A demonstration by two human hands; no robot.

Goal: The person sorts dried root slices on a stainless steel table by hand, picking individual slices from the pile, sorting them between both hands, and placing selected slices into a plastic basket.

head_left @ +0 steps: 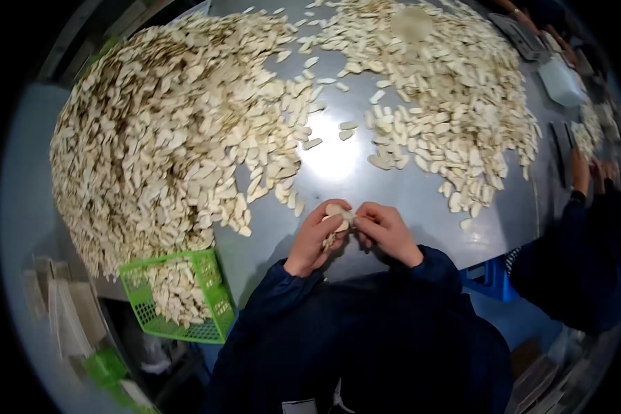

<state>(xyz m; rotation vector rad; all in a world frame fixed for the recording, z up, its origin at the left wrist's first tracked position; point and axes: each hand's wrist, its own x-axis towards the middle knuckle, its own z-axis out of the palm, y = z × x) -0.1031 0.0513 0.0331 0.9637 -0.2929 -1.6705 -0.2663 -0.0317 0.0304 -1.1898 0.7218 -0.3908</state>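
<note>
My left hand [314, 241] is closed around several pale, oval, dried-looking slices [334, 215], held just above the metal table near its front edge. My right hand [386, 231] is beside it, thumb and fingers pinched together at the edge of these slices. What lies between the right fingertips is small and blurred; it looks like part of a pale slice. Ahead of my hands a few loose slices [312, 143] lie on the table. A large heap of slices [165, 124] spreads to the left, and another heap [455, 103] covers the right side.
A green plastic basket [217, 293] partly filled with slices stands tilted at the table's front left. The metal table [276, 255] reflects a bright light. At the right, a co-worker's hand [579, 172] is by more slices, near a white container [560, 81]. A blue stool [490, 279] is below.
</note>
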